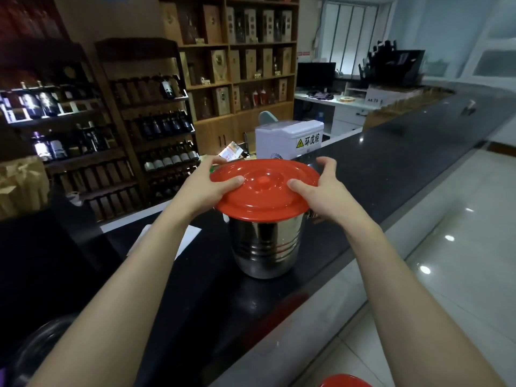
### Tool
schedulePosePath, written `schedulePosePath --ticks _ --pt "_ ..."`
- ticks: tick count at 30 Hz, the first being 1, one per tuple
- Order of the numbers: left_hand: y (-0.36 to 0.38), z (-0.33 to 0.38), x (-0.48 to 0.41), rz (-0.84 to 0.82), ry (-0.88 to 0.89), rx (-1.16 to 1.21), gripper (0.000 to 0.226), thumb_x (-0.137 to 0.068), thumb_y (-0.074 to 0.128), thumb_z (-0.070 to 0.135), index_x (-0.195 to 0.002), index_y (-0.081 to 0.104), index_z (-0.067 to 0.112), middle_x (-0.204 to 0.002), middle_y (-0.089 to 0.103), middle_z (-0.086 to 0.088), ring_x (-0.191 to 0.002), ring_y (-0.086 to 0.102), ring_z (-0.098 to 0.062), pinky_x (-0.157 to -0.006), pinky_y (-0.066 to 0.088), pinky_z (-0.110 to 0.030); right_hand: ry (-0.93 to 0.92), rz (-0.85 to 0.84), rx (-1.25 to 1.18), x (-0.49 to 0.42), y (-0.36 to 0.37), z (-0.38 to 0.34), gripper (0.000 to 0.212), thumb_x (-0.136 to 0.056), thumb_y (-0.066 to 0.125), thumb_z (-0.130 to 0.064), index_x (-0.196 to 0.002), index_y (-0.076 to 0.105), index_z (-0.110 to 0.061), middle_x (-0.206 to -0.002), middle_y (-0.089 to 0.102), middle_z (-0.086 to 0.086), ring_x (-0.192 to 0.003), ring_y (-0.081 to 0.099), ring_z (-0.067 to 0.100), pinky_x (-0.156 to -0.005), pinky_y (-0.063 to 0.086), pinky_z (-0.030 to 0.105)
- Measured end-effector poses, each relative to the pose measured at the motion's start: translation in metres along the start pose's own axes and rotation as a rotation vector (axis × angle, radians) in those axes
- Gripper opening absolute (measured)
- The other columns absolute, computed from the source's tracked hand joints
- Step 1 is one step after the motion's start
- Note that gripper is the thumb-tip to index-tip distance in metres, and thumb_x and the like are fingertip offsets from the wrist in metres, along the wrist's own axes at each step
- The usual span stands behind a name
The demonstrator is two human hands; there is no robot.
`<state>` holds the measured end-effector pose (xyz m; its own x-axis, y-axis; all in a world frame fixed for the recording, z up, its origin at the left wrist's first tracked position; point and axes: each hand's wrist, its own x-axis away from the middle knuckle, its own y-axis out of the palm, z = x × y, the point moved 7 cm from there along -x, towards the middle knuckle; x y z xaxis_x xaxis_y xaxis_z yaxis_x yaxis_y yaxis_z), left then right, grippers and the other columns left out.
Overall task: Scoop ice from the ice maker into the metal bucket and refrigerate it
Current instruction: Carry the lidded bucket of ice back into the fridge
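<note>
The metal bucket (265,247) stands upright on the black counter (391,169), near its front edge, with the red lid (265,191) over its mouth. The left hand (212,188) grips the lid's left rim and the right hand (326,188) its right rim. On each, the thumb lies across the top and the fingers (326,163) curl round the far edge. Judgement: the two-sided hold keeps the wide lid level while it is seated or lifted; which of the two cannot be told. The lid hides the bucket's interior, so any ice is unverified. A white appliance (287,138) behind, bearing a warning label, may be the ice maker; its opening is not in view. A red object (346,381) is cut off at the bottom edge.
</note>
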<state>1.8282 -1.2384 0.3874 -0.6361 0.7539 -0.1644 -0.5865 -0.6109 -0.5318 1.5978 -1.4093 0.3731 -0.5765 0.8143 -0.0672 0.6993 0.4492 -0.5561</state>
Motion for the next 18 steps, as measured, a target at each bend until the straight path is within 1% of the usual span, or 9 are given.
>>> schedulePosePath --ticks 1,3,5,7,9,11,12,15,18 --pt "0.0 -0.002 0.0 0.001 -0.027 0.013 0.062 -0.084 0.085 0.062 -0.133 0.052 0.044 -0.118 0.062 0.017 -0.085 0.077 -0.008 -0.068 0.062 -0.025 0.035 0.0 -0.017 0.001 0.0 0.003 0.09 -0.085 0.071 -0.067 -0.154 0.019 -0.043 -0.127 0.053 -0.004 -0.098 0.069 0.024 -0.071 0.068 0.047" --pt "0.0 -0.008 0.0 -0.009 -0.09 0.036 0.066 -0.079 0.087 0.066 -0.128 0.053 0.038 -0.111 0.068 0.013 -0.077 0.078 -0.005 -0.064 0.062 -0.025 0.075 -0.008 -0.015 0.002 0.002 0.005 0.086 -0.084 0.071 -0.069 -0.15 0.033 -0.03 -0.127 0.059 -0.004 -0.099 0.069 0.022 -0.066 0.068 0.045" --pt "0.003 -0.012 -0.001 -0.035 -0.124 0.067 0.054 -0.079 0.086 0.068 -0.114 0.062 0.034 -0.1 0.08 0.009 -0.077 0.08 -0.007 -0.07 0.064 -0.03 0.089 -0.013 -0.017 0.003 0.003 0.006 0.074 -0.083 0.07 -0.072 -0.138 0.044 -0.029 -0.12 0.063 -0.007 -0.098 0.069 0.019 -0.065 0.068 0.043" --pt "0.006 -0.012 0.0 -0.076 -0.129 0.102 0.043 -0.082 0.084 0.067 -0.106 0.068 0.034 -0.089 0.083 0.012 -0.077 0.081 -0.01 -0.074 0.063 -0.033 0.1 -0.015 -0.039 0.004 0.004 0.007 0.071 -0.082 0.07 -0.073 -0.133 0.047 -0.028 -0.114 0.062 -0.009 -0.1 0.069 0.02 -0.067 0.068 0.045" --pt "0.008 -0.012 0.003 -0.092 -0.149 0.137 0.044 -0.082 0.083 0.067 -0.107 0.071 0.033 -0.089 0.083 0.012 -0.079 0.081 -0.011 -0.076 0.061 -0.033 0.11 -0.005 -0.056 0.005 0.004 0.008 0.068 -0.081 0.071 -0.072 -0.129 0.053 -0.027 -0.111 0.063 -0.008 -0.097 0.069 0.019 -0.061 0.067 0.043" --pt "0.007 -0.013 0.005 -0.087 -0.176 0.147 0.048 -0.08 0.083 0.069 -0.11 0.073 0.033 -0.091 0.083 0.01 -0.08 0.081 -0.012 -0.08 0.062 -0.036 0.13 -0.008 -0.068 0.006 0.005 0.008 0.067 -0.08 0.072 -0.073 -0.124 0.059 -0.025 -0.106 0.068 -0.004 -0.089 0.072 0.02 -0.052 0.065 0.039" --pt "0.007 -0.014 0.006 -0.087 -0.189 0.142 0.049 -0.08 0.083 0.071 -0.111 0.072 0.034 -0.091 0.083 0.01 -0.08 0.081 -0.012 -0.079 0.062 -0.037 0.151 -0.023 -0.09 0.006 0.007 0.009 0.067 -0.079 0.072 -0.073 -0.123 0.061 -0.024 -0.104 0.07 0.0 -0.084 0.075 0.023 -0.051 0.064 0.04" --pt "0.008 -0.017 0.009 -0.091 -0.219 0.125 0.051 -0.078 0.081 0.076 -0.111 0.067 0.039 -0.088 0.083 0.007 -0.077 0.082 -0.018 -0.067 0.065 -0.039 0.192 -0.068 -0.169 0.007 0.013 0.014 0.07 -0.079 0.072 -0.072 -0.127 0.061 -0.021 -0.099 0.075 0.009 -0.066 0.079 0.03 -0.054 0.065 0.046" --pt "0.009 -0.019 0.012 -0.094 -0.247 0.138 0.06 -0.073 0.081 0.08 -0.118 0.065 0.042 -0.09 0.083 0.004 -0.078 0.082 -0.021 -0.067 0.064 -0.04 0.172 -0.063 -0.156 0.007 0.015 0.016 0.074 -0.081 0.068 -0.074 -0.134 0.059 -0.023 -0.106 0.075 0.008 -0.075 0.079 0.03 -0.061 0.067 0.046"
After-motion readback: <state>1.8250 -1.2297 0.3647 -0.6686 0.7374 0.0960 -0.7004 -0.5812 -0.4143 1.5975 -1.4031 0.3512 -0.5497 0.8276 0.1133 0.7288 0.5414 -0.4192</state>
